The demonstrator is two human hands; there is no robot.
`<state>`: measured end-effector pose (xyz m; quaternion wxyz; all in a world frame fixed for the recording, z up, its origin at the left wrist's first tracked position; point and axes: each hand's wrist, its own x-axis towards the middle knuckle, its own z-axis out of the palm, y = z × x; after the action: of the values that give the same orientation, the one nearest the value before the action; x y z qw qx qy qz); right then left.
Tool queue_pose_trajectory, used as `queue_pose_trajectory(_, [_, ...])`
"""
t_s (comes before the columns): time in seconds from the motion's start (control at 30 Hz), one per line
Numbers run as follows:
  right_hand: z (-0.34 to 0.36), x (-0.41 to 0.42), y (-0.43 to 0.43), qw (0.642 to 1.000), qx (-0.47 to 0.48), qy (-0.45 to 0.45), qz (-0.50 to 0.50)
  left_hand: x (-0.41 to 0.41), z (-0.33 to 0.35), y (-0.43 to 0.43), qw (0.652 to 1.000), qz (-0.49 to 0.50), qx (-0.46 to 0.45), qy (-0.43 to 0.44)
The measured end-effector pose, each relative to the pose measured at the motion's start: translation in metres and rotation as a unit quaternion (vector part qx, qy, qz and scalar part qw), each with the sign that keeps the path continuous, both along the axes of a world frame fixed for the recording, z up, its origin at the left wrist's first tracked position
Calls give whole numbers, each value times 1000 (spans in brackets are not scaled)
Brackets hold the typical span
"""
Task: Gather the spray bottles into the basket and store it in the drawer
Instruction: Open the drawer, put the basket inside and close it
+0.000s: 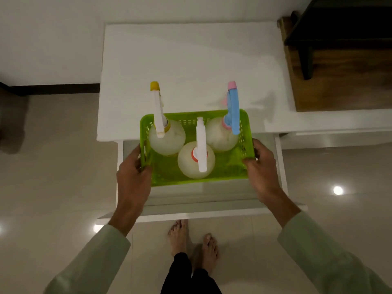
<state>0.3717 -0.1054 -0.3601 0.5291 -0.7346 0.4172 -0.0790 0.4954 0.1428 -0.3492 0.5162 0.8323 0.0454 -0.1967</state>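
Note:
A bright green plastic basket (233, 172) hangs over the open white drawer (191, 198), partly above the cabinet's front edge. Three pale round spray bottles stand upright in it. One has a yellow nozzle (167, 139) at the left. One with a white trigger and red collar (196, 161) is in the middle front. One has a blue and pink trigger (220, 134) at the right. My left hand (133, 175) grips the basket's left wall. My right hand (263, 172) grips its right wall.
The white cabinet top (191, 66) lies behind the basket. A dark wooden bench (339, 49) stands at the far right. Glossy beige floor tiles surround the cabinet. My bare feet (193, 240) are just in front of the drawer.

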Motion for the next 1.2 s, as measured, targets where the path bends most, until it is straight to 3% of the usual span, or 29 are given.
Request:
queue_pose_trajectory(0.33, [-32,-71,28,999,39,19,-22,-61,-31,19,995,-18,-11,93])
queue_pose_trajectory(0.73, [-77,-61,15,986,134,79,-66,-41,-86,9,981,1,-32,189])
queue_pose_trajectory(1.2, [-142,-41,-8,967,161,186,-72,-30,-151,-3,971,-24,78,224])
